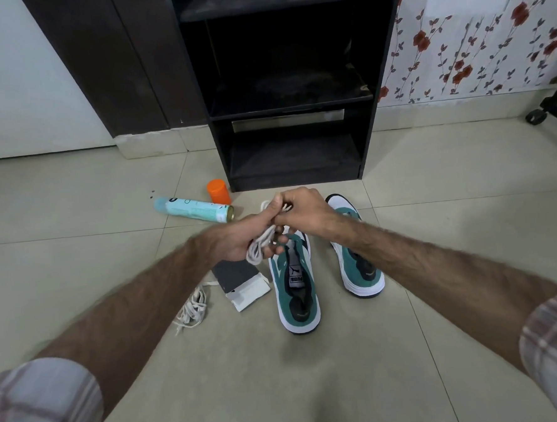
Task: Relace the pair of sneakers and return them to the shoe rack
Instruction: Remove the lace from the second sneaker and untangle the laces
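Observation:
Two green-and-white sneakers stand unlaced on the tiled floor, toes toward a black shoe rack (pixel 291 89). The left sneaker (pixel 297 294) is nearer me; the right sneaker (pixel 355 264) is partly hidden by my right forearm. Above the left sneaker's toe, my left hand (pixel 249 237) grips a bundled white shoelace (pixel 261 246). My right hand (pixel 306 210) pinches the upper end of the same lace just beside the left fingers. A second white lace (pixel 192 309) lies loose on the floor at the left.
A light blue spray can (pixel 194 210) lies on its side left of the rack, with an orange cap (pixel 219 191) standing behind it. A small grey-and-white box (pixel 242 283) sits beside the left sneaker. A wheeled stand's caster (pixel 535 117) is at the far right.

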